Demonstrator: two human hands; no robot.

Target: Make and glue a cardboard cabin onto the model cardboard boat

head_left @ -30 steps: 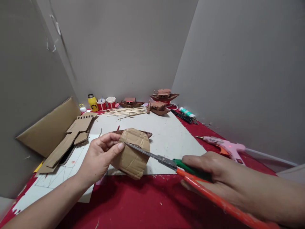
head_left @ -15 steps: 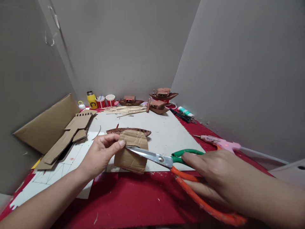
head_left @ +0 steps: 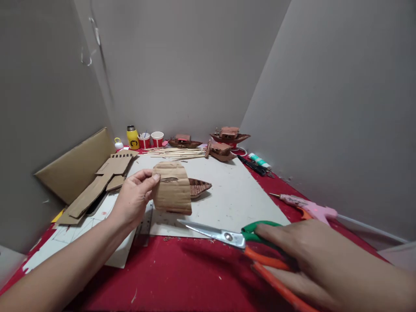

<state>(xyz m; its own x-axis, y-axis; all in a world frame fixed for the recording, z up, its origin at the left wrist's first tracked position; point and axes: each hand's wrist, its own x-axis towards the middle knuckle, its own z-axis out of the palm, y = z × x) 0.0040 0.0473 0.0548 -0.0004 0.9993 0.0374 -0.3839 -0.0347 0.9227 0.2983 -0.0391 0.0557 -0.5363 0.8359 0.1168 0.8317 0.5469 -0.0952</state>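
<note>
From here I see the scissors (head_left: 228,237), gripped in the right hand (head_left: 302,245), have come away from the cardboard piece (head_left: 173,196) the left hand (head_left: 132,197) pinches, so cutting seems stopped.

Boat hull (head_left: 201,188) partly hidden by the cardboard piece (head_left: 172,195), orange scissor handle (head_left: 278,286) (slightly blurred) cut off below.

Has a plain grey left wall (head_left: 48,86), far wall (head_left: 188,65) and right wall (head_left: 344,99), meeting in two far corners. Spreads a red worktop (head_left: 175,271) below. Looks softly lit, darker on the left.
</note>
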